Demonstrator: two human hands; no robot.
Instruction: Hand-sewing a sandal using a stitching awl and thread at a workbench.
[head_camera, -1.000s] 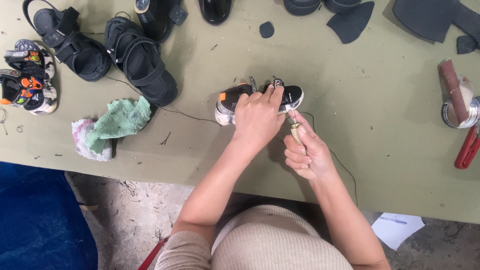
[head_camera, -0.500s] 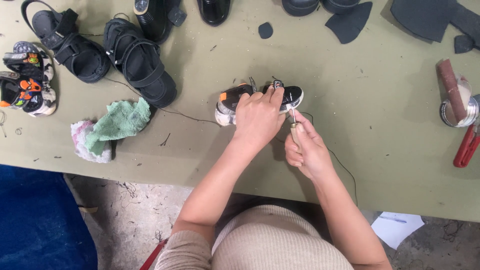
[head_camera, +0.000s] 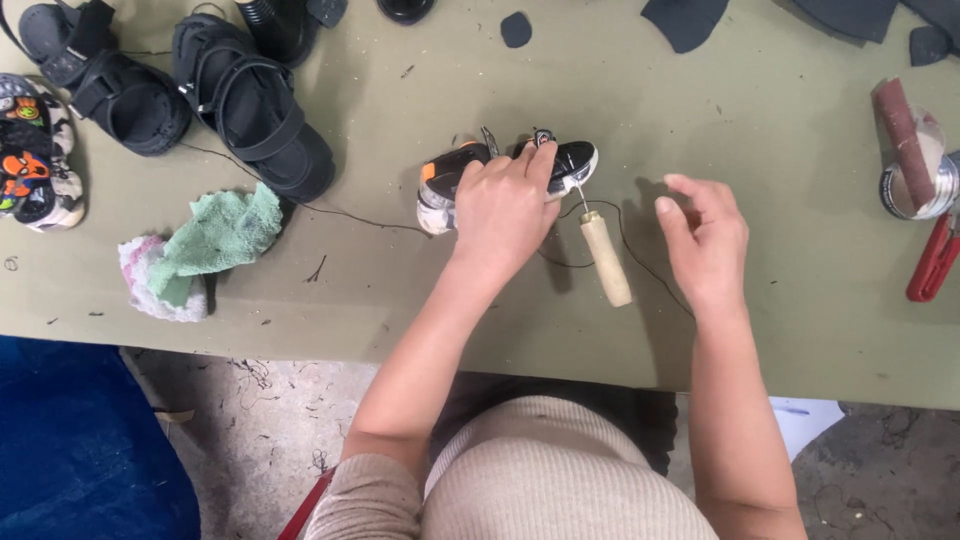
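Olive-green worktable (head_camera: 780, 300), scuffed, littered with scraps; bare concrete floor on the near side, blue cloth at near left.

Far left edge: a small patterned sandal (head_camera: 32, 160). Next to it two black strapped sandals (head_camera: 180, 95), side by side. Nearer, a crumpled green and pink rag (head_camera: 200, 250). A thin dark thread (head_camera: 350, 215) trails across the table from the sandals toward the middle.

Centre: a small child's shoe (head_camera: 575, 160), black and white with an orange patch at its left end, lying on its side. Left hand (head_camera: 505, 205) lies over the middle of it, fingers curled, pressing it down on the table; only both ends of the shoe show.

Just right of that hand: an awl with a pale wooden handle (head_camera: 606, 258), its metal tip stuck at the shoe's right end, handle slanting toward the near side. Nobody holds it.

Right hand (head_camera: 705, 240) hovers near the awl, apart from it, fingers spread loose, holding nothing.

Far right: a round tin (head_camera: 915, 190) with a brown roll across it, red-handled pliers (head_camera: 935, 260). Dark leather offcuts (head_camera: 690, 18) along the far edge.
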